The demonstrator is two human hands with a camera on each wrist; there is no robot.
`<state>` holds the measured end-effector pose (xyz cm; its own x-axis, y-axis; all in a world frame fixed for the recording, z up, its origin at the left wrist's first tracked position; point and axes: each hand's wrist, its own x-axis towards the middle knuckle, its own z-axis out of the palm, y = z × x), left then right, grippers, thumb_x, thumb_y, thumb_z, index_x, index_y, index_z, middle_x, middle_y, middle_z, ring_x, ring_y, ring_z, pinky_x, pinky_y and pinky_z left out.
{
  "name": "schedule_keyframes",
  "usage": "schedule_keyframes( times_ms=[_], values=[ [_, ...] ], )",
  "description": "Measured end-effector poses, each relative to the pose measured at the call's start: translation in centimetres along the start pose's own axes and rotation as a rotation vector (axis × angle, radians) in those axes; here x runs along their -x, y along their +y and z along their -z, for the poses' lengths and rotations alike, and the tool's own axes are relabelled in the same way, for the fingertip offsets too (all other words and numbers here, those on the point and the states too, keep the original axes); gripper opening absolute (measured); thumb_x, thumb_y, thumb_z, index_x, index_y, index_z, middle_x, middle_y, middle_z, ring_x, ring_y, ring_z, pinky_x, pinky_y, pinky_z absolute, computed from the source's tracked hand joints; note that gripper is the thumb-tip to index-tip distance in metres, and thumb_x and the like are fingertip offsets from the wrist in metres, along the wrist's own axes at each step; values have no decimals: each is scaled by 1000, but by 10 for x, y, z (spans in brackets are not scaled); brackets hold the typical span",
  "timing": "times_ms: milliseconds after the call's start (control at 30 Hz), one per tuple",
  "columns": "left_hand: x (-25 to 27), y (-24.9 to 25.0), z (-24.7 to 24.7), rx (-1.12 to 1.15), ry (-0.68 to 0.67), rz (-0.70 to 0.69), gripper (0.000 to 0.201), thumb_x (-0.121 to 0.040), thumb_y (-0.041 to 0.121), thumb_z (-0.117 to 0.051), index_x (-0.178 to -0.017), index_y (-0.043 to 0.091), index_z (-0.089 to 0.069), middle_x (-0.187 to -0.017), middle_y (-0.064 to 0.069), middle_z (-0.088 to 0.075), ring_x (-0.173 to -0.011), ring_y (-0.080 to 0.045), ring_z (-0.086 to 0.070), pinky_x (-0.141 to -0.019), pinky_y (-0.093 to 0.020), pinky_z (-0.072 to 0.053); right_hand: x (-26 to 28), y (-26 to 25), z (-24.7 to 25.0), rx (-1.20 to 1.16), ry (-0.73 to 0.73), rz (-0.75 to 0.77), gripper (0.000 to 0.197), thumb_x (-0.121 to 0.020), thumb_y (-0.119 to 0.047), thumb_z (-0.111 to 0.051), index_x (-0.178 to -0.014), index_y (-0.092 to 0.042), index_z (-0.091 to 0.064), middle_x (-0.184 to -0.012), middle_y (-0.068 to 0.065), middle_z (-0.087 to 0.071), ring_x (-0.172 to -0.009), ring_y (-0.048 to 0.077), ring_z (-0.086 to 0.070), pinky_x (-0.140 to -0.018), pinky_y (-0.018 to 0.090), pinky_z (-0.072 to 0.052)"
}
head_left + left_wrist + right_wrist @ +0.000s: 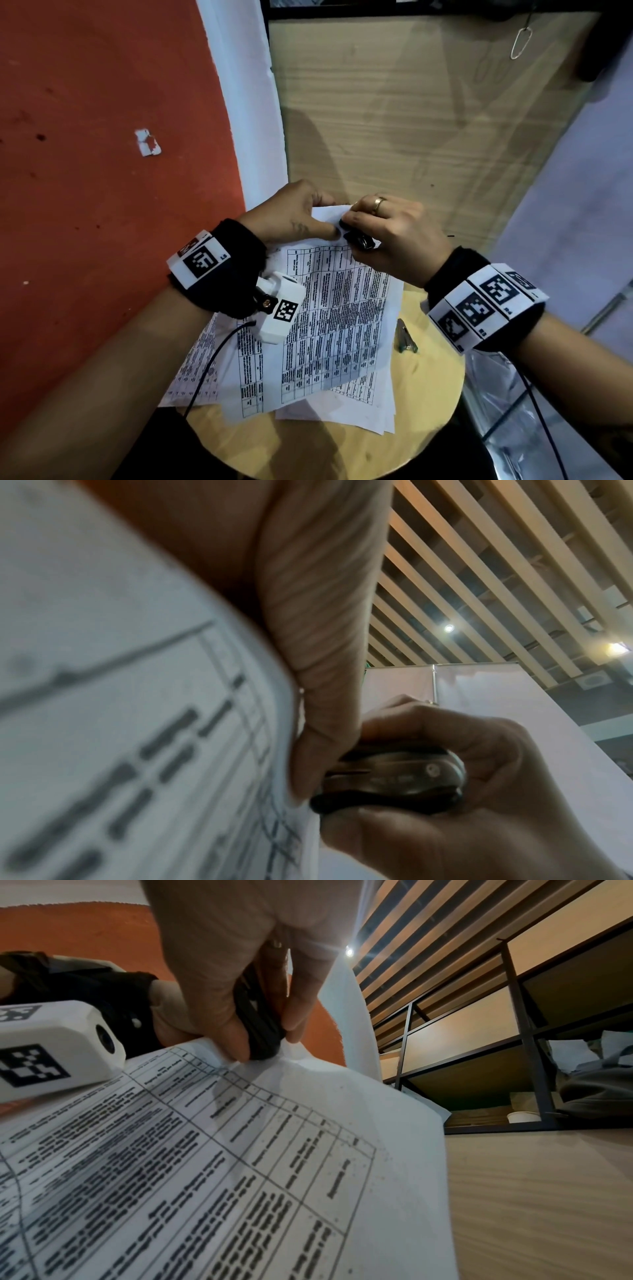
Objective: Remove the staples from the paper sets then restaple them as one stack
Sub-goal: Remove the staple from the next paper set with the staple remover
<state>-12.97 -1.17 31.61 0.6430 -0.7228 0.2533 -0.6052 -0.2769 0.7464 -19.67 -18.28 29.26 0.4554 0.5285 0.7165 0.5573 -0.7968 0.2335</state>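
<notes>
A printed paper set [335, 308] is lifted at its far corner above the round table. My left hand [310, 219] pinches that corner, thumb on top and fingers behind the sheet. My right hand [363, 224] grips a black staple remover [359, 240] and presses its nose against the same corner. In the left wrist view the left thumb [318, 669] lies on the paper [120, 723] right beside the remover [394, 780]. In the right wrist view the remover [260, 1020] meets the page edge [274, 1164]. The staple itself is hidden.
More printed sheets [202, 363] lie spread under the lifted set on the round wooden table [428, 394]. A small metal stapler [406, 337] lies to the right of the papers. A red wall is at left, a wooden panel ahead.
</notes>
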Motion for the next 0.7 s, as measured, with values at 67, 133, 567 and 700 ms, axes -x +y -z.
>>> schedule_keyframes(
  times_ms=[67,133,567,700],
  values=[
    [0,-1,-1,5,-4,6,29,-74,-2,-71,-65,26,-70,-63,9,-58,-59,-1,-50,-58,-16,-38,-1,-1,0,0,-1,-2,13,-69,-12,-63,-77,-2,-68,-75,12,-65,-63,31,-63,-49,32,-51],
    [-1,-2,-1,8,-5,13,18,-73,2,-72,-71,20,-71,-67,5,-59,-62,-3,-51,-60,-19,-38,-2,0,1,-23,5,-8,19,-73,-16,-57,-77,-2,-69,-75,12,-66,-62,30,-63,-48,31,-51],
    [3,-7,1,80,103,89,8,-78,12,-74,-82,5,-72,-62,9,-66,-55,-2,-57,-56,-15,-44,25,-2,-5,-604,290,-717,59,-75,-39,-67,-129,-29,-45,-104,-7,-51,-99,9,-55,-89,24,-48],
    [2,-10,0,104,120,78,15,-79,10,-73,-74,24,-71,-61,15,-68,-57,1,-60,-60,-14,-47,24,-10,-5,-1128,395,-1077,13,-91,-30,-56,-98,-19,-55,-88,-5,-55,-75,5,-58,-52,19,-48]
  ],
)
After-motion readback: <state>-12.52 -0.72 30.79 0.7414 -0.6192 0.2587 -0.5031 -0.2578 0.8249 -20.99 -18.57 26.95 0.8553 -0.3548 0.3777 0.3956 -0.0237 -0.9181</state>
